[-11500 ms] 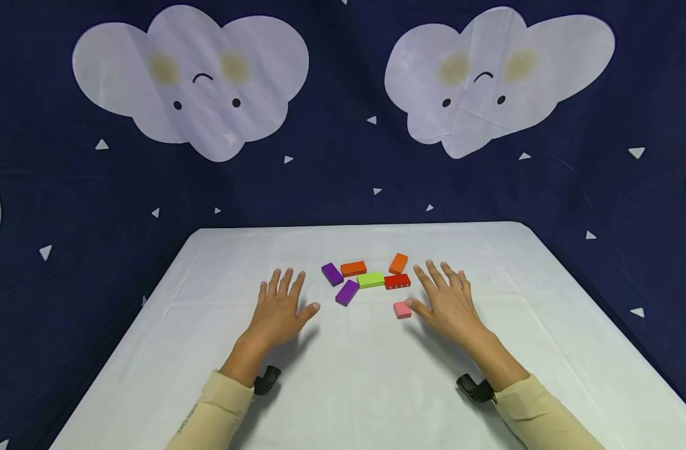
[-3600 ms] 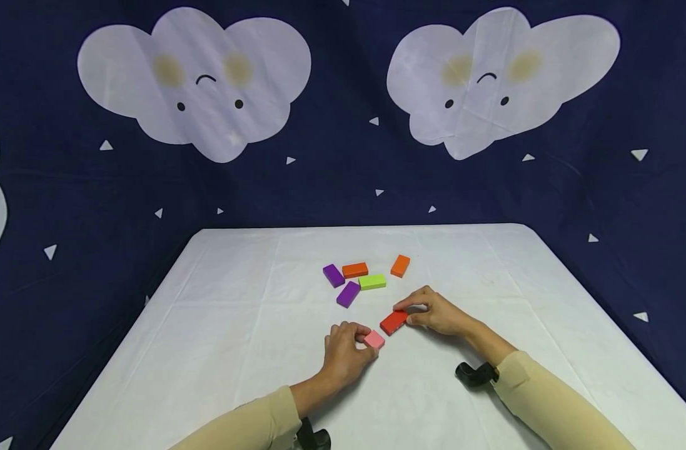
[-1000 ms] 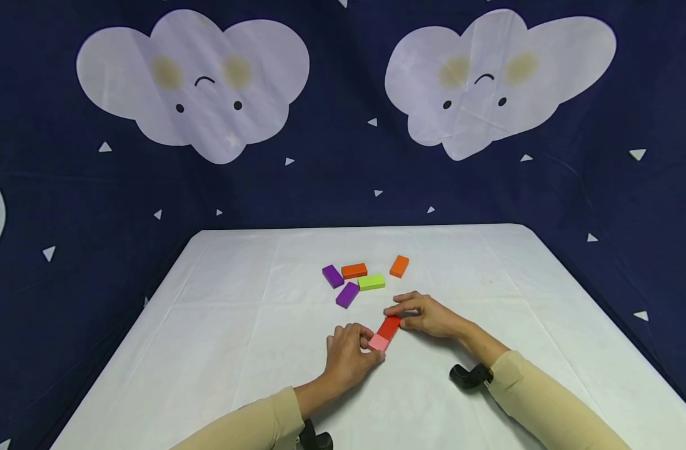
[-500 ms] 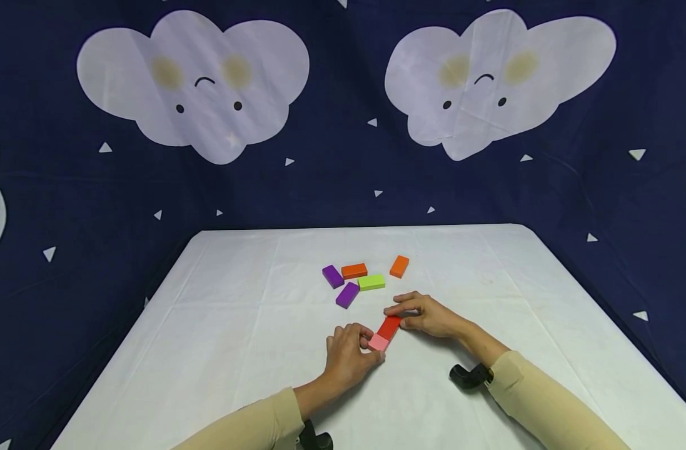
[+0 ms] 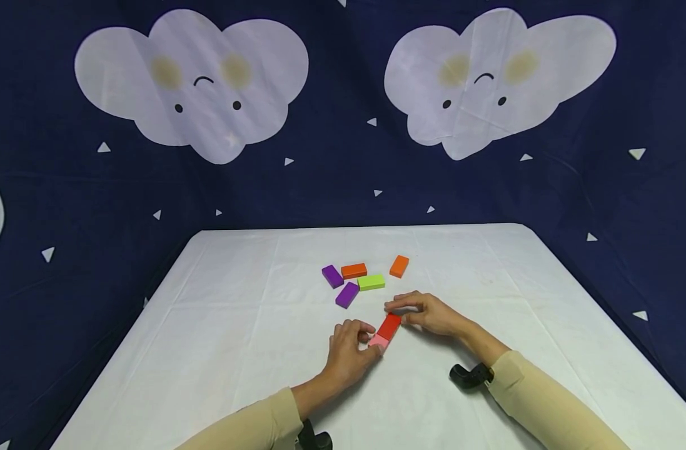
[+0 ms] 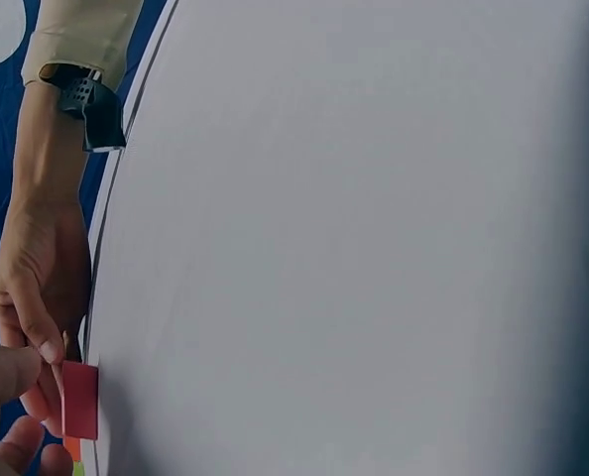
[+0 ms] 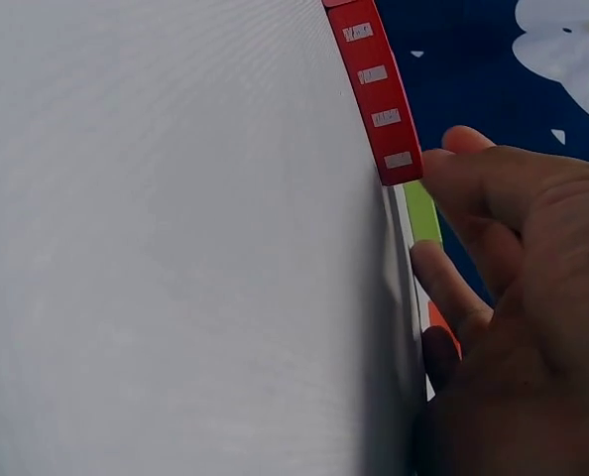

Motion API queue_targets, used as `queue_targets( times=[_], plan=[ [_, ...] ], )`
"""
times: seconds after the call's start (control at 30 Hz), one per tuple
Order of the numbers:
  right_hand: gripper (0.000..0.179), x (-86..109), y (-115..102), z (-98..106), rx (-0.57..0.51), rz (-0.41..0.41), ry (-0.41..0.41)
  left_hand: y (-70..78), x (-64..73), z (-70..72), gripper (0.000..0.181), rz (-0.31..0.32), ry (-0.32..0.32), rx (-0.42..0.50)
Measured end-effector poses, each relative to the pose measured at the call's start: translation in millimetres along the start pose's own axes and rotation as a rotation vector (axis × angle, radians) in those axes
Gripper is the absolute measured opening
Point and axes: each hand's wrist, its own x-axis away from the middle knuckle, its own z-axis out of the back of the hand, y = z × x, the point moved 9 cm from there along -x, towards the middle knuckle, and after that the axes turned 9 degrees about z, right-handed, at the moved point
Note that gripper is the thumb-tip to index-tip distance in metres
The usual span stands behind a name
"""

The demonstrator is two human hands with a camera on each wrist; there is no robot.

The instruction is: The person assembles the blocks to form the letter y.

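A pink block (image 5: 379,342) and a red block (image 5: 389,326) lie end to end in a slanting row on the white table. My left hand (image 5: 348,356) is at the pink block. In the left wrist view, its thumb stands a little above the pink block (image 6: 80,401), apart from it. My right hand (image 5: 433,314) is at the red block's far end. In the right wrist view, its fingertips are right at the top edge of the red block (image 7: 376,94), whose side bears several pale patches. The fingers of both hands are loosely bent.
Farther back on the white table (image 5: 252,269) lie two purple blocks (image 5: 332,276), two orange blocks (image 5: 399,266) and a lime-green block (image 5: 371,282). A dark blue cloth (image 5: 343,181) with clouds hangs behind the table. Each wrist wears a black camera (image 5: 471,376).
The red block came from beside the green one and was joined to the pink block, which also moved nearer. In the last half second, both hands have loosened and lifted slightly off the blocks.
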Motion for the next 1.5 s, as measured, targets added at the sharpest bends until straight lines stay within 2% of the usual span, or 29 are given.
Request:
queue_targets(
  times=[0.23, 0.43, 0.53, 0.63, 0.77, 0.8, 0.87, 1.0, 1.17, 1.37, 1.5],
  plan=[
    [0.036, -1.4, 4.7, 5.9, -0.057, -0.047, 0.055, 6.1, -6.3, 5.4, 0.023, -0.030, -0.044, 0.097],
    [0.036, -5.0, 9.7, 11.5, -0.058, -0.090, 0.122, 9.2, -10.0, 2.5, 0.019, -0.046, -0.135, 0.103],
    [0.038, -7.1, 8.3, 15.6, -0.043, -0.098, 0.170, 11.1, -12.7, 0.8, 0.020, -0.066, -0.159, 0.090],
    [0.040, -8.6, 7.1, 19.6, -0.022, -0.099, 0.212, 16.6, -15.0, 1.1, 0.022, -0.126, -0.170, 0.081],
    [0.043, -9.3, 8.5, 23.9, 0.031, -0.121, 0.251, 25.8, -17.0, 0.9, 0.025, -0.246, -0.181, 0.048],
    [0.045, -9.4, 8.8, 25.1, 0.054, -0.134, 0.260, 26.4, -18.3, -0.1, 0.026, -0.253, -0.192, 0.038],
    [0.048, -9.6, 9.6, 28.0, 0.094, -0.159, 0.283, 26.6, -20.7, -2.5, 0.027, -0.254, -0.217, 0.020],
    [0.054, -11.3, 9.5, 34.1, 0.176, -0.196, 0.325, 22.3, -25.8, -8.5, 0.029, -0.199, -0.283, 0.007],
    [0.060, -15.2, 13.5, 39.5, 0.207, -0.260, 0.363, 19.4, -27.4, -14.1, 0.031, -0.193, -0.353, -0.009],
    [0.068, -20.8, 18.9, 44.5, 0.229, -0.308, 0.377, 22.7, -26.1, -16.5, 0.033, -0.265, -0.400, -0.042],
    [0.075, -25.2, 24.6, 51.5, 0.268, -0.342, 0.390, 23.8, -25.7, -17.9, 0.033, -0.315, -0.407, -0.064]
  ],
)
